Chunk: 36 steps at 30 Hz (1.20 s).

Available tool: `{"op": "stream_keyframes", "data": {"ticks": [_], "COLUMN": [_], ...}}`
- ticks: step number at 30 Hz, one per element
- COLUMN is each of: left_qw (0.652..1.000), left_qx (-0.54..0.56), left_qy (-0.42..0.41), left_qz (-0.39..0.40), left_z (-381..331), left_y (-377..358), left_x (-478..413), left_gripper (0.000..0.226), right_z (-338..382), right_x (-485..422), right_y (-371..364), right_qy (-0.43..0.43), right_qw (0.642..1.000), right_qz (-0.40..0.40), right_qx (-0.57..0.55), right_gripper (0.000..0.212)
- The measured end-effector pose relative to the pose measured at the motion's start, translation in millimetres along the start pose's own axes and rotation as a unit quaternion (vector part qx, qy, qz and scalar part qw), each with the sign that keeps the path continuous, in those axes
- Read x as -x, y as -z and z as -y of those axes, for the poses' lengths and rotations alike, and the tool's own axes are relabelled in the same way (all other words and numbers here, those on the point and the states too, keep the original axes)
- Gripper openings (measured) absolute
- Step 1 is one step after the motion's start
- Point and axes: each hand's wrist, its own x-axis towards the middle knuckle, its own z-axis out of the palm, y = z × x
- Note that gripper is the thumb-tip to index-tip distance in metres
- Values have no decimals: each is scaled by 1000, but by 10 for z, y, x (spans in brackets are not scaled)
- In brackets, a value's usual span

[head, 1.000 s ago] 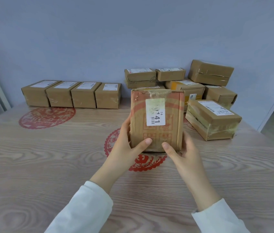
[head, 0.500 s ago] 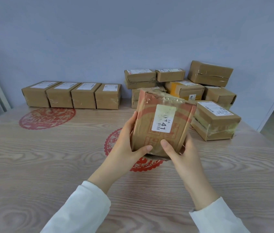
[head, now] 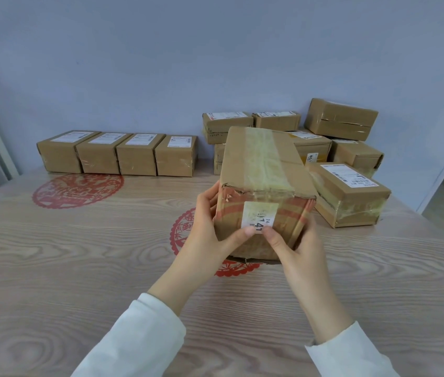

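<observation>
A matt brown cardboard parcel (head: pixel 261 170) with glossy clear tape sits above a wood-grain table (head: pixel 52 268).

Your head-worn wide-angle camera looks forward and down across the wooden table (head: pixel 52 268). It sits close above your left hand (head: pixel 204 240) and right hand (head: pixel 299 251), which grip the parcel (head: pixel 259 164) at centre frame. The row of boxes (head: pixel 117 156) and blue wall (head: pixel 161 63) lie far back.

The parcel (head: pixel 259 164) is hiding most fingers of the left hand (head: pixel 204 235) and right hand (head: pixel 297 248) from me. Both thumbs are covering the bottom of its sticker (head: pixel 259 214). It is also blocking part of the pile (head: pixel 351 156) at the far right corner of the table (head: pixel 79 268); I'm finding those labels too small to read.
</observation>
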Motion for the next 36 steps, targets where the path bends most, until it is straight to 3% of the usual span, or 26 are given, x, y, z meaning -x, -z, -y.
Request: {"op": "stream_keyframes", "data": {"ticks": [3, 11, 16, 19, 23, 24, 28, 31, 36], "left_qw": [1000, 1000, 999, 999, 998, 998, 998, 999, 998], "left_qx": [4, -4, 32, 44, 61, 60, 45, 42, 44], "left_qy": [7, -5, 6, 22, 28, 30, 36, 32, 23], "left_qz": [5, 9, -14, -23, -17, -12, 1, -13, -31], "left_z": [-6, -46, -129, -102, -65, -61, -73, -87, -76], "left_y": [2, -12, -32, -46, -43, -37, -14, -5, -16], "left_x": [10, 42, 29, 13, 25, 32, 37, 36, 46], "left_gripper": [80, 77, 44, 46, 54, 56, 53, 59, 52], "right_z": [25, 30, 22, 8, 43, 66, 119, 93, 106], "right_x": [26, -53, -10, -12, 36, 49, 60, 54, 44], "right_y": [18, 52, 49, 62, 79, 80, 95, 104, 84], "right_qy": [-2, 31, 56, 51, 11, 4, -2, -3, 10], "right_qw": [1000, 999, 998, 998, 996, 996, 996, 995, 996], "right_qz": [11, 13, 13, 20, 46, 47, 41, 53, 64], "right_qx": [-18, -13, -21, -28, -71, -74, -79, -79, -59], "right_gripper": [43, 70, 72, 74, 92, 92, 58, 55, 58]}}
